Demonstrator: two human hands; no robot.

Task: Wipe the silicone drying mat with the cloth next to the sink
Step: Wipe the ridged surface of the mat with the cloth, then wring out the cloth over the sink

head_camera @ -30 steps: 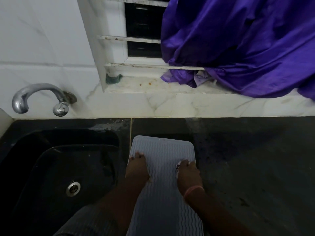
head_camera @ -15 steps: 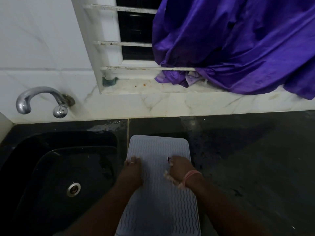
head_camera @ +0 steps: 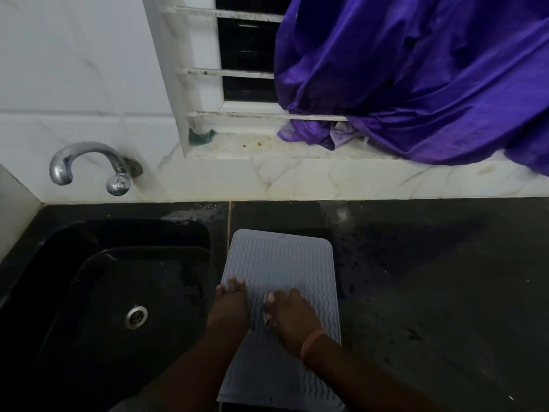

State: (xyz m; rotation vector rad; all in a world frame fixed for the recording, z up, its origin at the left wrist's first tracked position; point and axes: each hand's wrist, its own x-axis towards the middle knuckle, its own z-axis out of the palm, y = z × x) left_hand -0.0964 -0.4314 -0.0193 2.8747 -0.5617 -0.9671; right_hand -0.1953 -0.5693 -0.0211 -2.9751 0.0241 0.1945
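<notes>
A pale grey silicone drying mat [head_camera: 279, 260] with wavy ridges lies on the dark counter just right of the sink. My left hand [head_camera: 228, 301] rests flat on the mat's left edge, fingers straight. My right hand [head_camera: 292, 315] is on the middle of the mat, pressing a small light cloth [head_camera: 268, 307] under the palm and fingers. Only a sliver of the cloth shows at the hand's left side. A pink band circles my right wrist.
A black sink [head_camera: 118, 292] with a metal drain [head_camera: 136, 316] lies to the left, under a chrome tap [head_camera: 89, 165]. Dark wet counter [head_camera: 430, 292] stretches right. A purple fabric [head_camera: 416, 78] hangs over the window ledge behind, above a white tiled wall.
My right hand with the cloth has slid left across the mat, from its right edge to the middle. My left hand has kept its place on the left edge.
</notes>
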